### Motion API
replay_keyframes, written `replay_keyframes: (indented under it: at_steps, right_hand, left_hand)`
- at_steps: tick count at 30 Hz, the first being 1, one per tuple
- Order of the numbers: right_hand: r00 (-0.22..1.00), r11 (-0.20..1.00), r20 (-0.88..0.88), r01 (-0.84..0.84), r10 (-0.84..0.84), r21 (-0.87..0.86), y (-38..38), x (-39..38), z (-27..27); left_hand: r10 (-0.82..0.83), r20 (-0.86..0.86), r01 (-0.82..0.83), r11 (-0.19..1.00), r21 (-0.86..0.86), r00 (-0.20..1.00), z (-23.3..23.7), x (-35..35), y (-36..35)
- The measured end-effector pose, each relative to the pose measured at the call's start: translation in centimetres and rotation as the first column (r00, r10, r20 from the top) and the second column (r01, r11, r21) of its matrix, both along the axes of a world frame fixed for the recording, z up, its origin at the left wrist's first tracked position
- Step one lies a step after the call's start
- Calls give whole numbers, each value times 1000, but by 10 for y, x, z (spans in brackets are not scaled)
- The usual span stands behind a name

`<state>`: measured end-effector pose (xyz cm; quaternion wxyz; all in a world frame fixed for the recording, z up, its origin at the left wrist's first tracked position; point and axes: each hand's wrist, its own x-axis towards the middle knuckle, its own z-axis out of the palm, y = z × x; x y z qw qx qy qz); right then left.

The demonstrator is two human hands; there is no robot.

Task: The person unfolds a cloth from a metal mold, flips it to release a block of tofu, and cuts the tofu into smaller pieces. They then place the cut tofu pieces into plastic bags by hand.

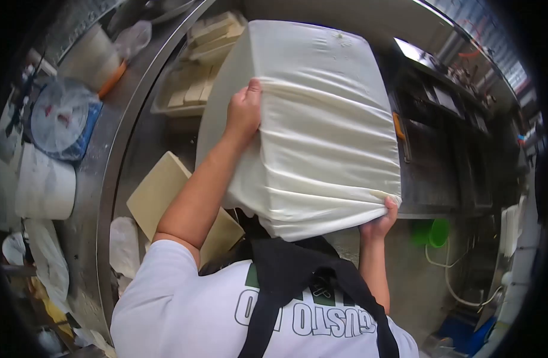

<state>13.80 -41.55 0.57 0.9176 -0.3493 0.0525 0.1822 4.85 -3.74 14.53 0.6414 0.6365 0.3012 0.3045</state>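
In front of my chest stands a tall, box-shaped load wrapped in a white cloth (327, 143). The cloth lies smooth at the far end and runs in creases across the middle and near end. On the left side, my left hand (245, 110) is closed on the cloth, thumb up, at the edge between the top and the side face. My right hand (379, 222) grips the cloth at the near right corner, where folds gather toward its fingers. What lies under the cloth is hidden.
Plastic tubs (184, 89) with pale blocks stand behind the load on the left. Pale boards (158, 188) lie by my left forearm. A white bucket (44, 182) and a bagged blue container (62, 119) are farther left. A green bucket (430, 232) and hose (450, 280) are at right.
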Motion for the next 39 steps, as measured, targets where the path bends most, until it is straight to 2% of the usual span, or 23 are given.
replay_keyframes:
  at_steps: [1, 2, 4, 6, 7, 10, 11, 13, 14, 16, 17, 18, 20, 21, 22, 24, 26, 28, 30, 32, 34, 36, 39]
  right_hand:
    - [1000, 999, -10, 29, -28, 24, -13, 5, -4]
    - [998, 998, -3, 62, -62, 28, -26, 12, 5]
    - [990, 989, 4, 143, -143, 28, -61, 20, 17]
    - [981, 979, -4, 193, -193, 61, -101, 26, 10]
    - [979, 977, 4, 201, -202, 72, -111, 30, 13]
    - [908, 901, 9, 413, -418, 132, -151, 27, 38]
    - [871, 864, 27, 482, -491, 146, -168, 27, 57]
    - [792, 800, 122, 581, -598, 150, -224, 27, 64]
    - [762, 772, 128, 620, -635, 139, -257, 25, 69]
    - [615, 668, 266, 710, -742, 221, -320, 19, 86]
    - [497, 573, 314, 786, -809, 231, -349, 15, 96]
    - [463, 544, 326, 807, -824, 229, -369, 7, 110]
    - [277, 400, 427, 886, -861, 232, -400, -10, 134]
    - [244, 371, 435, 898, -867, 235, -417, -19, 138]
    - [247, 368, 449, 907, -858, 204, -431, -26, 139]
    - [222, 338, 478, 925, -850, 172, -456, -42, 147]
    - [233, 275, 468, 961, -852, 23, -470, -46, 145]
    - [235, 251, 457, 968, -858, -27, -479, -39, 138]
    - [511, 499, 394, 855, -764, -142, -495, -24, 111]
    - [545, 489, 373, 838, -751, -240, -520, 10, 57]
    - [637, 598, 235, 770, -734, -222, -484, 50, 60]
    - [696, 666, 167, 718, -699, -204, -480, 94, 23]
    - [801, 779, 174, 599, -573, -188, -470, 178, -17]
  left_hand:
    - [42, 99, -45, 998, 31, 994, -8, 14, -4]
    - [14, 91, -19, 999, 50, 996, 8, 24, -24]
    - [-205, -81, 213, 972, 96, 975, 66, 49, -88]
    - [-395, 60, 328, 828, 455, 917, 97, 97, -129]
    - [-440, 69, 350, 791, 502, 895, 122, 112, -159]
    - [-599, 31, 414, 589, 695, 800, 186, 148, -240]
    - [-628, 29, 435, 571, 696, 778, 203, 147, -262]
    - [-799, -28, 315, 204, 927, 600, 229, 138, -303]
    - [-829, -19, 328, 200, 923, 560, 239, 140, -321]
    - [-865, 84, 493, 359, 793, 494, 252, 149, -359]
    - [-885, 97, 505, 346, 791, 455, 251, 160, -380]
    - [-881, 102, 579, 387, 717, 462, 243, 177, -402]
    - [-872, 92, 704, 446, 553, 480, 221, 212, -445]
    - [-901, 169, 786, 432, 443, 400, 203, 230, -464]
    - [-911, 249, 858, 399, 323, 329, 178, 247, -481]
    - [-890, 195, 887, 440, 141, 411, 143, 250, -507]
    - [-911, 122, 918, 387, -86, 395, 91, 267, -524]
    - [-889, 50, 875, 437, -206, 456, 40, 262, -533]
    - [-872, -38, 798, 463, -386, 488, -13, 270, -530]
    - [-896, -122, 791, 435, -429, 427, -59, 279, -510]
    - [-840, -209, 709, 536, -458, 500, -100, 295, -494]
    - [-812, -202, 647, 565, -513, 548, -128, 312, -475]
    - [-762, -233, 577, 620, -532, 604, -152, 348, -448]
